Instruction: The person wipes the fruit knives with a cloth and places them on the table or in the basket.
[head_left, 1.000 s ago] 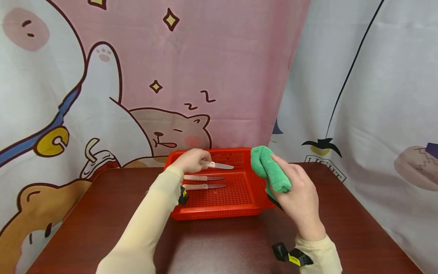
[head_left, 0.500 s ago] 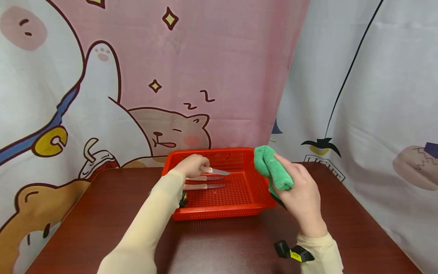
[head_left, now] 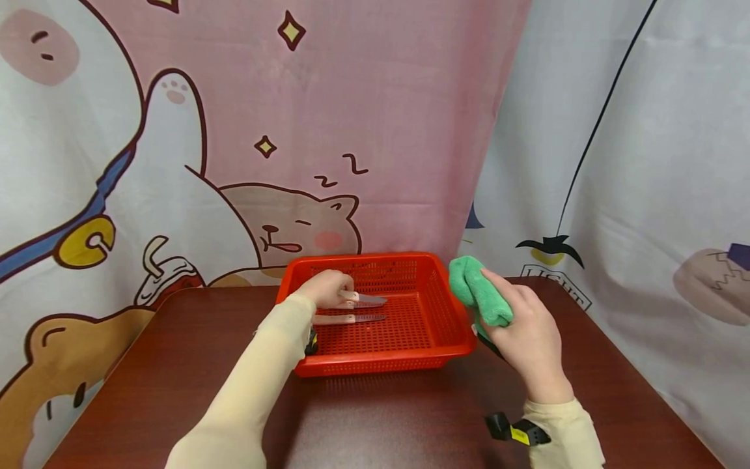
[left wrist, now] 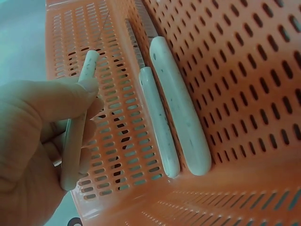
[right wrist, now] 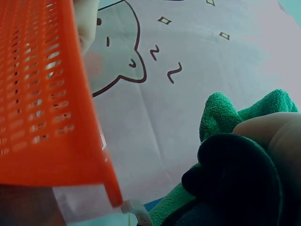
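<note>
My left hand point(head_left: 327, 288) grips a knife by its pale handle point(left wrist: 77, 134), just above the left part of a red perforated plastic basket point(head_left: 375, 359). Its blade point(head_left: 372, 299) points right. Two more knives with pale handles lie side by side in the basket: a slimmer one point(left wrist: 160, 125) and a thicker one point(left wrist: 183, 110). Off the basket's right side, my right hand point(head_left: 530, 348) holds a folded green cloth point(head_left: 482, 294), raised above the table. Under it hangs a dark part point(right wrist: 230, 183), and a small whitish piece point(right wrist: 136, 211) pokes out; its kind is unclear.
The basket stands near the back of a dark red-brown table point(head_left: 375, 417). Behind the table hangs a cartoon-printed curtain point(head_left: 410, 130). A black wrist camera point(head_left: 517, 431) sits on the right sleeve.
My left hand has lowered slightly with the knife, bringing its blade close to the middle knife. My right hand has shifted right with the green cloth, away from the basket.
</note>
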A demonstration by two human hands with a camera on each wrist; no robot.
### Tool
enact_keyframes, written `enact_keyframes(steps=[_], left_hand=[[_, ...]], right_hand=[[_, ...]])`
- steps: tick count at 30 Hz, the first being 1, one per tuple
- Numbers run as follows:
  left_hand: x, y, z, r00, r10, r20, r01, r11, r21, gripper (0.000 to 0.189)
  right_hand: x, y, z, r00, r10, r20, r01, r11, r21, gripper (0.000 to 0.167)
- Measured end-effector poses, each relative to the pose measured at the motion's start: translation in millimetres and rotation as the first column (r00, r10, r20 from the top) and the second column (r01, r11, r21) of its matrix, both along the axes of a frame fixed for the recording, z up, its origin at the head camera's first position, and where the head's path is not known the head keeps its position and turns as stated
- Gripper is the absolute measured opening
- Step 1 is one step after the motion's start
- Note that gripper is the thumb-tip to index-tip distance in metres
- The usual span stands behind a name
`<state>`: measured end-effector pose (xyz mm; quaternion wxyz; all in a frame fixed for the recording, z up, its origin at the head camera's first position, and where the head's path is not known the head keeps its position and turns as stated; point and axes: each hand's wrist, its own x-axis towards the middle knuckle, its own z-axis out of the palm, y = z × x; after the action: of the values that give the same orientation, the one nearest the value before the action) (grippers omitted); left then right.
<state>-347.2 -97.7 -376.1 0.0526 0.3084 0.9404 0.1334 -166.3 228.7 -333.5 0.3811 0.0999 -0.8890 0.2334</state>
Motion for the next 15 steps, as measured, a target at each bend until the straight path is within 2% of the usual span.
enact_keyframes(steps=[7, 12, 15], left_hand=[[1.8, 2.6, -1.2, 1.0, 0.01, 0.024, -0.009, 0.999, -0.041, 0.01], [4.9, 4.1, -1.1, 0.997, 0.065, 0.043, -0.061, 0.994, -0.094, 0.014], [5.6, 5.7, -2.2, 0.995, 0.087, 0.045, -0.08, 0.987, -0.14, 0.008]], right_hand=[[-1.6, 10.2, -6.6, 0.999, -0.021, 0.044, 0.02, 1.0, 0.013, 0.072], [-2.8, 14.7, -9.6, 0.998, -0.029, 0.055, 0.027, 0.999, 0.027, 0.072], [-3.3, 16.4, -10.5, 0.998, -0.031, 0.054, 0.029, 0.999, 0.04, 0.071]])
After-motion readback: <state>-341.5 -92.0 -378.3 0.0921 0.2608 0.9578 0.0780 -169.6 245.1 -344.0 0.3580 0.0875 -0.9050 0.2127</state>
